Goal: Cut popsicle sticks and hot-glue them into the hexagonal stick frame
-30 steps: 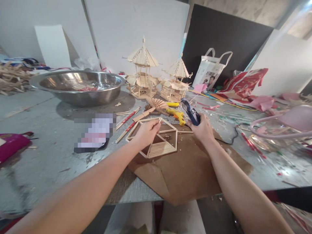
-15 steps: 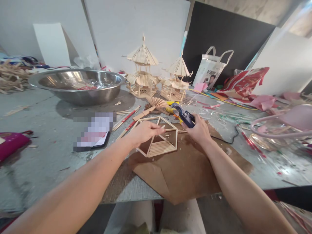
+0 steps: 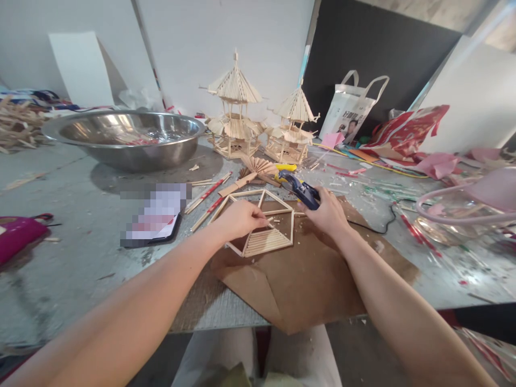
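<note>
Since a second ago, the left hand (image 3: pixel 241 219) has gone from the far edge of the stick frame (image 3: pixel 266 243) to above its middle, and the blue tool (image 3: pixel 302 191) has swung leftward in the right hand (image 3: pixel 328 209). The frame lies at least partly on a brown sheet (image 3: pixel 314 279) near the front of the surface (image 3: pixel 80 258), one section filled with parallel sticks. The left hand's thumb and fingers are pinched on a short stick (image 3: pixel 270 219); the right hand is wrapped round the tool. Beyond the frame sits a pleated brown piece (image 3: pixel 258 166), then two stick pavilions (image 3: pixel 236 91). A metal basin (image 3: pixel 149 156) stands left of them, beyond the phone (image 3: pixel 157 215).
</note>
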Demonstrator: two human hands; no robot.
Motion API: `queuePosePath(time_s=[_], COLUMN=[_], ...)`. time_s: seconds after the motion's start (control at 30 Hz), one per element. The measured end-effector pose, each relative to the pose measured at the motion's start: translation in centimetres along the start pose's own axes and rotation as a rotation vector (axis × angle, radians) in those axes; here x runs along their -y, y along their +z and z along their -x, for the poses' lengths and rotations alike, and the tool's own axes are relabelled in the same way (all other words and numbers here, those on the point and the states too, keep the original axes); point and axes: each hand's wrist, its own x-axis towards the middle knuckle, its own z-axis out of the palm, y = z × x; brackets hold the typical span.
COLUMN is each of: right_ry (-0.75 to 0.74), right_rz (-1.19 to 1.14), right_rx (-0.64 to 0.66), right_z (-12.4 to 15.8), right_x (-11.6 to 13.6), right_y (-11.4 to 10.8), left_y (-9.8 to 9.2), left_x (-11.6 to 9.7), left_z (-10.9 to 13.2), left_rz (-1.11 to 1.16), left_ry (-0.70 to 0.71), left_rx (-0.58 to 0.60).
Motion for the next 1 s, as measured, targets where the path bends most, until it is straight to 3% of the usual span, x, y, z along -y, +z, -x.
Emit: queuePosePath(time_s=[0.57,1.0], right_ry=[-0.021,-0.038], right_rz=[0.015,0.026], right_rx=[0.014,0.018], right_z=[0.03,0.13], right_x=[0.09,0.25], right_y=[0.02,-0.16], left_y=[0.6,0.38], left_x=[0.09,0.0], left_z=[-0.28,-0.75], left_rz=[-0.159,-0.142], left_ry=[0.132,0.094], left_rx=[0.113,0.124])
